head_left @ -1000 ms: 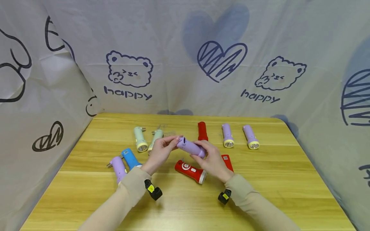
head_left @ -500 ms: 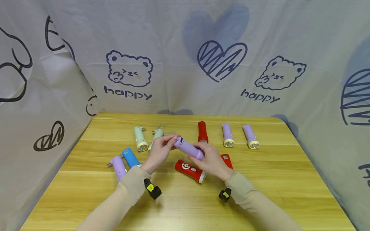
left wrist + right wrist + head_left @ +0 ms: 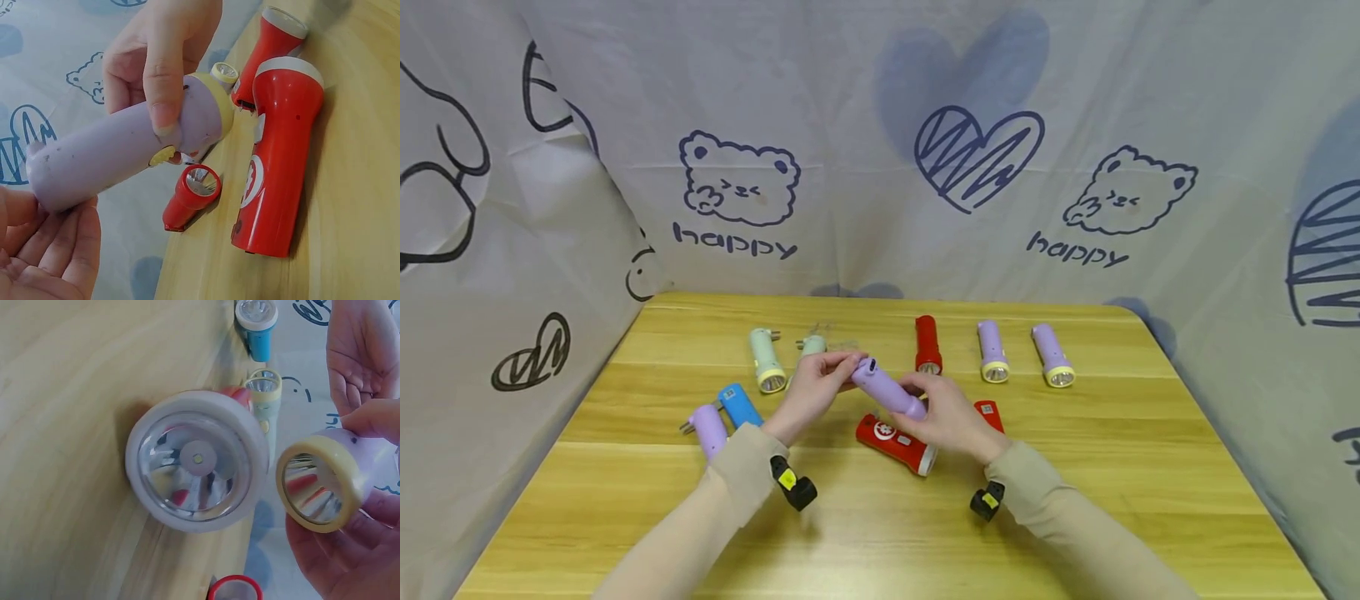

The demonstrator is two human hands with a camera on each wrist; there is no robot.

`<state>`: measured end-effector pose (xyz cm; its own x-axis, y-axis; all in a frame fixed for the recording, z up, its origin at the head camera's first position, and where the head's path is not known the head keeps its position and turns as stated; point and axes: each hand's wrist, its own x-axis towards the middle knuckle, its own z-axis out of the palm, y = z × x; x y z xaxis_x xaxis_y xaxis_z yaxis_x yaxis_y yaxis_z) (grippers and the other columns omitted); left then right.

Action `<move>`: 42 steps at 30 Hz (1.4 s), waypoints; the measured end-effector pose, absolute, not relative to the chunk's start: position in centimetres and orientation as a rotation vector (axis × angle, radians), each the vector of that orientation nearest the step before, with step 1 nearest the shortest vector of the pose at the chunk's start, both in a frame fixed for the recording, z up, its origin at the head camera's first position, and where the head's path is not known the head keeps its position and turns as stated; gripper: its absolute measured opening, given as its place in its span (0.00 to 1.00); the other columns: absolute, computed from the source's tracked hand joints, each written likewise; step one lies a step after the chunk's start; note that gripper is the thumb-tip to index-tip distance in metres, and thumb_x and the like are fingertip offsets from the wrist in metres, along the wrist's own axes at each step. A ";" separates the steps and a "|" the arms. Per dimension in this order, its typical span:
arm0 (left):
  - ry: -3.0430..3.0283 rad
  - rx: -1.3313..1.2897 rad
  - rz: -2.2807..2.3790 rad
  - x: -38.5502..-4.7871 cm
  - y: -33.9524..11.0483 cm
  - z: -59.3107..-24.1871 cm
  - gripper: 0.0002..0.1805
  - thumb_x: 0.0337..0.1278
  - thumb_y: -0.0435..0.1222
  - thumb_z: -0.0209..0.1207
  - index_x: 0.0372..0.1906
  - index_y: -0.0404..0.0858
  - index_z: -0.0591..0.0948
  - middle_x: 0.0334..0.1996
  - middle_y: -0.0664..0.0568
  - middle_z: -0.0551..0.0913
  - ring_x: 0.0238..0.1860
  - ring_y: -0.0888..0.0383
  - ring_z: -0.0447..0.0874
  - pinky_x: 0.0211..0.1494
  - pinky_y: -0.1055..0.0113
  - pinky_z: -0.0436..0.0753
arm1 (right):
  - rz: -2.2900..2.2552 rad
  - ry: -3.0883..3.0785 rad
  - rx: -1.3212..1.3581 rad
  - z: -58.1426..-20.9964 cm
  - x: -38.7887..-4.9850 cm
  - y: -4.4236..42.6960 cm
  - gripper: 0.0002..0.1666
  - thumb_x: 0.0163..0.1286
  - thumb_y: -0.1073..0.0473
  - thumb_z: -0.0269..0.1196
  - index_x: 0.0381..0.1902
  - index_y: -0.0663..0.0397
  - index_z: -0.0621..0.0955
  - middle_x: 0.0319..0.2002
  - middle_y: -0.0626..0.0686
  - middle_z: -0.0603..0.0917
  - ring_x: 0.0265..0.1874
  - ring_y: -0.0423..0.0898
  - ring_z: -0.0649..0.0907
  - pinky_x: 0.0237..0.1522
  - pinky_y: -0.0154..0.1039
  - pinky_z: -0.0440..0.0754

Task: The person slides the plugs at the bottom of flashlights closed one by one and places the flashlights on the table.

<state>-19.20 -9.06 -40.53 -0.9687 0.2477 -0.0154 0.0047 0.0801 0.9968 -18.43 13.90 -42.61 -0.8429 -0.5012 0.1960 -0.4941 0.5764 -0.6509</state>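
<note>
A purple flashlight (image 3: 887, 392) with a yellow head ring (image 3: 289, 506) is held above the table between both hands. At its tail end, my left hand (image 3: 812, 393) pinches it between thumb and fingers. My right hand (image 3: 951, 421) grips it near the head, thumb on the side by a yellow switch (image 3: 162, 156). A dark slot shows near the tail in the head view. Just below lies a red flashlight (image 3: 891, 444) with a white emblem and white rim. Another red flashlight (image 3: 989, 414) is partly hidden by the right hand.
Along the back stand or lie a red flashlight (image 3: 927, 343), two purple ones (image 3: 991, 350) and two pale green ones (image 3: 767, 362), some with plug prongs out. A blue flashlight (image 3: 739, 405) and another purple flashlight (image 3: 708, 429) sit left, partly covered by the left arm. Printed cloth (image 3: 850, 258) hangs behind the table.
The held purple flashlight has shifted slightly left and down, and the right hand has moved left with it. The left hand keeps hold of the tail end. Flashlights on the table stay put.
</note>
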 end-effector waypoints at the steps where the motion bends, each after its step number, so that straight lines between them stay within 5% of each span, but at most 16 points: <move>1: 2.165 0.263 2.001 -19.3 -9.2 -40.5 0.20 0.79 0.34 0.47 0.65 0.26 0.75 0.66 0.32 0.76 0.65 0.39 0.78 0.61 0.65 0.84 | -1.144 2.769 -0.883 -42.6 -18.5 13.8 0.23 0.64 0.54 0.71 0.54 0.56 0.82 0.48 0.53 0.88 0.42 0.44 0.85 0.46 0.36 0.87; 18: 2.758 0.503 1.580 -18.4 -12.6 -40.4 0.19 0.76 0.35 0.51 0.65 0.33 0.78 0.60 0.39 0.83 0.57 0.46 0.85 0.61 0.52 0.84 | -1.371 2.598 -0.689 -42.1 -20.3 10.8 0.22 0.68 0.55 0.67 0.56 0.60 0.82 0.51 0.57 0.87 0.47 0.49 0.85 0.53 0.46 0.85; 28: 3.062 0.635 1.254 -17.8 -13.9 -41.6 0.18 0.71 0.32 0.56 0.62 0.36 0.81 0.56 0.41 0.86 0.54 0.46 0.86 0.50 0.53 0.89 | -1.576 2.476 -0.350 -41.9 -22.7 8.0 0.22 0.70 0.53 0.65 0.54 0.64 0.83 0.48 0.61 0.88 0.43 0.48 0.86 0.48 0.38 0.85; 42: 3.113 0.651 1.109 -17.4 -14.7 -42.2 0.17 0.69 0.31 0.57 0.60 0.38 0.82 0.58 0.44 0.85 0.53 0.48 0.88 0.54 0.52 0.87 | -1.571 2.353 0.021 -42.9 -26.7 6.0 0.31 0.69 0.45 0.63 0.57 0.66 0.82 0.50 0.61 0.87 0.40 0.44 0.82 0.40 0.31 0.80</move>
